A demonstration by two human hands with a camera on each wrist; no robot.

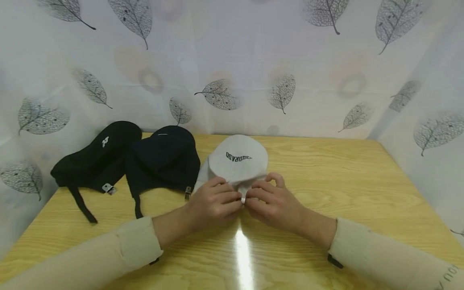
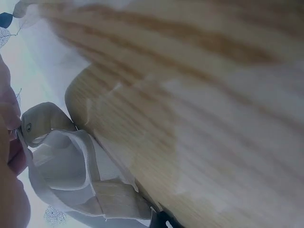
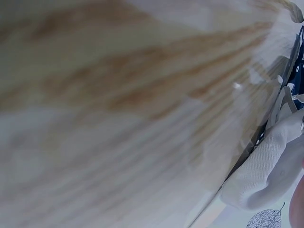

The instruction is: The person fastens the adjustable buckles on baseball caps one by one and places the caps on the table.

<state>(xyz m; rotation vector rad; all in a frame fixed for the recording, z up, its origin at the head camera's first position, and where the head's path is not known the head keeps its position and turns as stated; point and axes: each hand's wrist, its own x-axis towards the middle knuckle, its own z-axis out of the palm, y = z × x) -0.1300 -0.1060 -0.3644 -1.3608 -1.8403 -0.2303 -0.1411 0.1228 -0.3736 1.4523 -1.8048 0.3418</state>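
Note:
A white cap (image 1: 239,151) with dark lettering lies in the middle of the wooden table, its strap side facing me. My left hand (image 1: 214,201) and right hand (image 1: 277,201) meet at its back strap, fingers curled, each pinching one side of a small light piece (image 1: 243,199) there. In the left wrist view the cap (image 2: 61,166) shows its hollow inside, and a strap end (image 2: 40,121) with a small round metal eyelet stands by the fingers. Part of the white cap (image 3: 259,166) appears at the right edge of the right wrist view. Fingers hide the fastening's details.
Left of the white cap lie a navy cap (image 1: 163,161) and a black cap (image 1: 101,157), straps hanging toward me with metal buckles. A leaf-print curtain (image 1: 246,60) borders the wooden table (image 1: 344,181) behind and at the sides.

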